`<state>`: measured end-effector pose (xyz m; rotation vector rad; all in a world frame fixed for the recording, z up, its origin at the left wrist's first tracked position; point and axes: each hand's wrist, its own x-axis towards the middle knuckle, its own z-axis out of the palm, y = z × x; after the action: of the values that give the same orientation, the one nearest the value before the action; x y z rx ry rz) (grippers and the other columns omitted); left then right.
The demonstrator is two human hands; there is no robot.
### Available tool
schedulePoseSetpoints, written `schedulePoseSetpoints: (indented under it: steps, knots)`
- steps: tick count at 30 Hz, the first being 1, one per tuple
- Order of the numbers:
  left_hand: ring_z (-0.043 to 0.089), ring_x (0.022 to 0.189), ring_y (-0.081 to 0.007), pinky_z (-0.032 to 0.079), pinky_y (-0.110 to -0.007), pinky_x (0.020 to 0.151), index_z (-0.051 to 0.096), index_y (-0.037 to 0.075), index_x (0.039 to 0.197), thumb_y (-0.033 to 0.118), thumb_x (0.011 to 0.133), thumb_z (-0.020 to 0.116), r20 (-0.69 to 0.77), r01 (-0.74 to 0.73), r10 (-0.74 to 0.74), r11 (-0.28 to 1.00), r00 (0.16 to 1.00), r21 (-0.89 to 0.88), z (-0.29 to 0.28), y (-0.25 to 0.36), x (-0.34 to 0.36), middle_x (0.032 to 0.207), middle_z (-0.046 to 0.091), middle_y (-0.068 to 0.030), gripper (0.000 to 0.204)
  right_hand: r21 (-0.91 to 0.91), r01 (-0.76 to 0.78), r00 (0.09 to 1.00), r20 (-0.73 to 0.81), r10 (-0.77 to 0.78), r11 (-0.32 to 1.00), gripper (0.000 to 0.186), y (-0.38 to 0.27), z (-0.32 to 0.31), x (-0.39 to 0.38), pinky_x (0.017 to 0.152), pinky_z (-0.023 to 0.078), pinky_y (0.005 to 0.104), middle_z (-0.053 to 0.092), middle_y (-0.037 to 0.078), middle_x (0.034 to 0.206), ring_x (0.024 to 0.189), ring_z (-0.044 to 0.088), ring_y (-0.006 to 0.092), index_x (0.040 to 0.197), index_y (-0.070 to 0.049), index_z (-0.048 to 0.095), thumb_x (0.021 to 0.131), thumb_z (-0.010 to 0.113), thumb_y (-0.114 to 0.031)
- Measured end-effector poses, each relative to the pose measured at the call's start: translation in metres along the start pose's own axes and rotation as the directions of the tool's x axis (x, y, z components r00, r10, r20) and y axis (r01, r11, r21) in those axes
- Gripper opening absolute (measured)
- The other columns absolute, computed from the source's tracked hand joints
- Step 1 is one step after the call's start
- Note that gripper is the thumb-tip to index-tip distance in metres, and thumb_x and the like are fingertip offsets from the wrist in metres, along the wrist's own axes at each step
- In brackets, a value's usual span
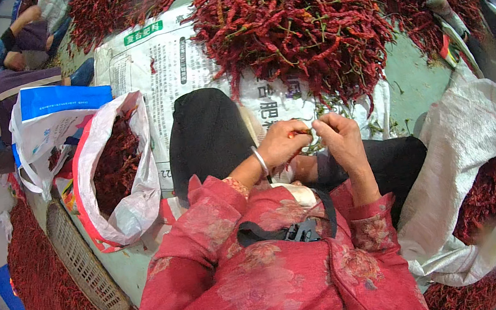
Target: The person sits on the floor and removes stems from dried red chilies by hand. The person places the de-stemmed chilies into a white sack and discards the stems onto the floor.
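In front of my lap, my left hand [285,143] is closed, with a bit of dried red chili pepper [292,134] showing between its fingers. Close beside it, my right hand [341,136] has thumb and forefinger pinched together; whatever is between those fingertips is too small to make out. Just beyond both hands lies a large heap of dried red chilies [293,26], many with stems, on a flattened white printed sack [162,97].
An open white-and-red sack [149,189] of chilies stands to my left, near a blue-and-white bag [63,99] and a woven basket [84,259]. At right is a large white sack [433,191] holding chilies. Another person's hand [29,14] shows at upper left.
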<state>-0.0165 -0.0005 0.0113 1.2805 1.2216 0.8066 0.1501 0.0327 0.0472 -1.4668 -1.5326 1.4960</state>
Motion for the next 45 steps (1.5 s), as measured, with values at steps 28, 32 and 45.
schedulePoseSetpoints:
  steps: [28, 32, 45]
  knots:
    - [0.046, 0.054, -0.0098, 0.039, -0.025, 0.051, 0.057, 0.001, 0.097, 0.011, 0.091, 0.056, -0.164, -0.050, -0.334, 0.326, 0.928, -0.944, -0.085, 0.025, -0.026, 0.066, 0.051, -0.0027, 0.012, 0.051, -0.418, 0.782, 0.529, 0.331, 0.907, 0.019, -0.021, 0.043, 0.062, 0.041, 0.028, 0.0207, 0.053, -0.004, 0.057, 0.045, 0.041, 0.0036, 0.068, -0.006, 0.061, 0.080, 0.070, -0.019]
    - [0.051, 0.056, -0.0099, 0.043, -0.024, 0.054, 0.057, 0.000, 0.103, 0.011, 0.090, 0.058, -0.002, 0.172, -0.332, 0.493, 0.943, -0.853, -0.049, 0.029, -0.017, 0.067, 0.053, -0.0024, 0.017, 0.322, -0.448, 0.825, 0.508, 0.247, 0.834, 0.018, -0.010, 0.002, 0.007, 0.040, 0.028, 0.0189, 0.054, -0.002, 0.059, 0.044, 0.041, 0.0032, 0.074, -0.006, 0.061, 0.081, 0.071, -0.020]
    - [0.061, 0.076, -0.0111, 0.051, -0.024, 0.067, 0.060, 0.002, 0.099, 0.003, 0.082, 0.065, 0.199, 0.329, -0.268, 0.655, 0.943, -0.680, -0.009, 0.029, -0.016, 0.086, 0.063, -0.0040, 0.017, 0.193, -0.238, 0.811, 0.579, 0.085, 0.952, 0.027, -0.011, -0.003, -0.032, 0.047, 0.038, 0.0242, 0.057, -0.002, 0.061, 0.054, 0.050, 0.0068, 0.072, -0.001, 0.064, 0.081, 0.068, -0.026]
